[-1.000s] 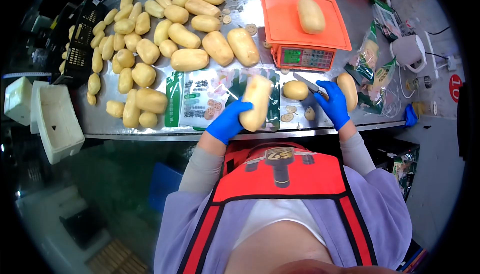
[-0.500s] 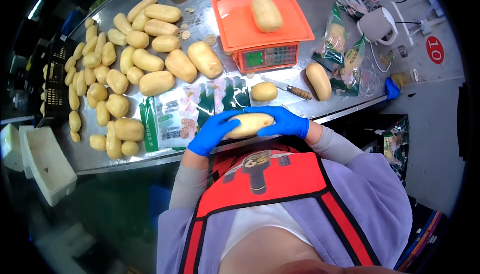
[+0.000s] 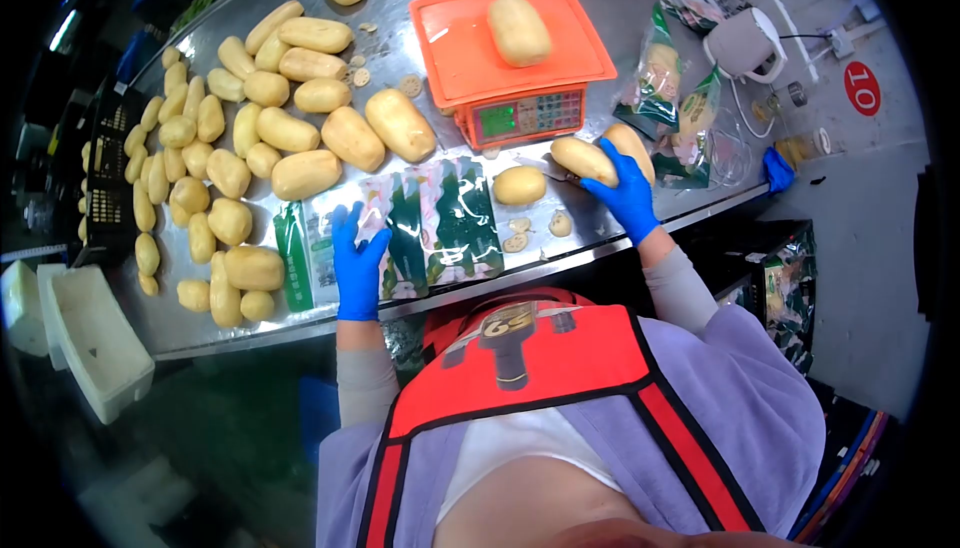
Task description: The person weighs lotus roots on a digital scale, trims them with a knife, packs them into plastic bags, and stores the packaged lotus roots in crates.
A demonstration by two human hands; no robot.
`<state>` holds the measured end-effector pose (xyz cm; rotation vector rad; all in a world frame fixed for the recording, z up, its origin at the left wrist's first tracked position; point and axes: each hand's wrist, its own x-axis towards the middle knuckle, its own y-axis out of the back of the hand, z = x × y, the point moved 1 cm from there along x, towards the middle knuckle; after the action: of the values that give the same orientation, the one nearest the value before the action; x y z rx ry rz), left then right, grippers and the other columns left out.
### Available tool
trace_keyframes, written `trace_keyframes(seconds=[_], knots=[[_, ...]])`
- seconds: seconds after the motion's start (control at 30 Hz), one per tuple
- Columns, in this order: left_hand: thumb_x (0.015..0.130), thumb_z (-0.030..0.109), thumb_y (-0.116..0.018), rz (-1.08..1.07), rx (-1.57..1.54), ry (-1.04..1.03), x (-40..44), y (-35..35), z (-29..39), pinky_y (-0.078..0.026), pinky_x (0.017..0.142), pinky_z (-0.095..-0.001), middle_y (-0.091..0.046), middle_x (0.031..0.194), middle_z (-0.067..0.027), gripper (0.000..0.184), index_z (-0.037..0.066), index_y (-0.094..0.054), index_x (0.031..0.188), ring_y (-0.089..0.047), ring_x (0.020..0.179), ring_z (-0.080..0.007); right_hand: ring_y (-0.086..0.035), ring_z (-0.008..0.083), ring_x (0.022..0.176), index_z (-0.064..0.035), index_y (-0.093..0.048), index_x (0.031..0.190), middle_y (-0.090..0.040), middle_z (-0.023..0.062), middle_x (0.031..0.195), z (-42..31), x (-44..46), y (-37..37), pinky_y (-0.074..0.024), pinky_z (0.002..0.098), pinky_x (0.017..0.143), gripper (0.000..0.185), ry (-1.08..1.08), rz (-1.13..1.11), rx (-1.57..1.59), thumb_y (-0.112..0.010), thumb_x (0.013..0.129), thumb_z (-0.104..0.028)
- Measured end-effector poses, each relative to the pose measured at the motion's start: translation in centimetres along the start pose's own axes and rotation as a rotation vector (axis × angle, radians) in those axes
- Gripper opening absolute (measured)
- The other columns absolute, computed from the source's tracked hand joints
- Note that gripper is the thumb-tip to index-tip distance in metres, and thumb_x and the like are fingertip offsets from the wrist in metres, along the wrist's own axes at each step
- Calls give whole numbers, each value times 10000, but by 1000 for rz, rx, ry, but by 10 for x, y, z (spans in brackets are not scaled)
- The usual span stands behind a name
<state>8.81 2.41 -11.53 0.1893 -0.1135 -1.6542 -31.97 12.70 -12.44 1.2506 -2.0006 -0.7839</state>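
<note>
My right hand [image 3: 625,188], in a blue glove, is wrapped round a peeled lotus root [image 3: 580,161] at the table's near right. Another lotus root [image 3: 637,144] lies right behind that hand, and the knife is almost wholly hidden beneath. My left hand [image 3: 358,263], also gloved, has its fingers spread over the printed plastic bags [image 3: 405,233] and holds nothing. A short lotus root [image 3: 519,186] sits between the bags and my right hand. Cut lotus slices [image 3: 516,243] lie close to the table edge.
An orange scale [image 3: 515,78] carries one lotus root [image 3: 519,32]. Many lotus roots [image 3: 287,130] cover the table's left side, beside a black crate [image 3: 112,158]. Filled bags [image 3: 658,78] and an electric kettle [image 3: 746,45] are at right. A white foam box [image 3: 98,333] stands at lower left.
The lotus root that both hands held near the edge has moved right in my right hand. My left hand has let go and shifted left over the bags. Slices beneath are now visible.
</note>
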Motion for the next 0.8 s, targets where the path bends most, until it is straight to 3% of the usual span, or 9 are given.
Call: trace_keyframes(seconds=[0.1,0.13,0.17,0.27,0.43,0.5,0.57,0.67,0.8], knots=[[735,95,-694,-47,-41,44,-5,-10,2,-349,969,-366,-384,1330,-104,536,25,-495,1227,-394,1207,-216,-523,345,1018,-59,-452,1266,-552,185,1106,11,-6,-18,-408,414,884,692,-35,35,-125,-702,710,-387],[723,93,-698,-38,66,-106,-2,-10,-11,-358,965,-366,-438,1287,-140,524,21,-505,1206,-422,1191,-253,-518,348,1029,-59,-462,1256,-548,187,1117,9,-6,-18,-407,411,890,669,-23,53,-120,-700,717,-376],[723,93,-698,-43,63,-107,-3,-10,-17,-358,965,-366,-438,1287,-140,524,21,-505,1206,-422,1191,-253,-514,351,1040,-59,-472,1247,-545,189,1128,8,-7,-17,-405,409,896,647,-11,67,-113,-697,724,-365],[691,100,-703,9,474,-293,-10,-13,-13,-379,948,-388,-518,1172,-200,528,-2,-509,1171,-481,1116,-343,-511,351,1052,-60,-496,1222,-536,188,1151,27,-3,-7,-407,405,902,604,73,245,-112,-704,725,-333],[682,199,-709,-78,573,-331,-20,-14,-39,-372,946,-406,-495,1206,-216,590,9,-495,1198,-475,1103,-366,-515,335,1053,-58,-500,1217,-531,178,1173,59,1,13,-409,394,910,586,54,319,-225,-690,737,-334],[696,246,-697,-26,676,-353,-25,-16,-45,-346,965,-421,-487,1216,-219,608,13,-485,1216,-461,1116,-370,-511,333,1060,-56,-485,1226,-529,176,1177,74,4,9,-409,395,912,590,-160,237,5,-680,745,-335],[701,263,-693,-49,677,-319,-27,-16,-45,-336,972,-426,-484,1223,-218,617,14,-480,1223,-453,1127,-370,-512,330,1063,-62,-477,1228,-531,174,1175,77,4,8,-404,397,918,583,-220,211,72,-676,748,-326],[708,282,-688,-98,679,-300,-33,-12,-40,-326,981,-429,-482,1231,-217,626,14,-476,1232,-443,1146,-369,-509,326,1083,-74,-494,1215,-524,175,1194,50,8,18,-388,396,934,547,-54,277,-235,-665,756,-316],[714,325,-679,-162,651,-324,-34,-5,-42,-338,975,-440,-493,1229,-206,630,24,-488,1234,-446,1149,-377,-549,327,1026,-53,-544,1157,-581,149,1126,3,16,9,-414,399,900,493,226,171,-221,-671,751,-303]])
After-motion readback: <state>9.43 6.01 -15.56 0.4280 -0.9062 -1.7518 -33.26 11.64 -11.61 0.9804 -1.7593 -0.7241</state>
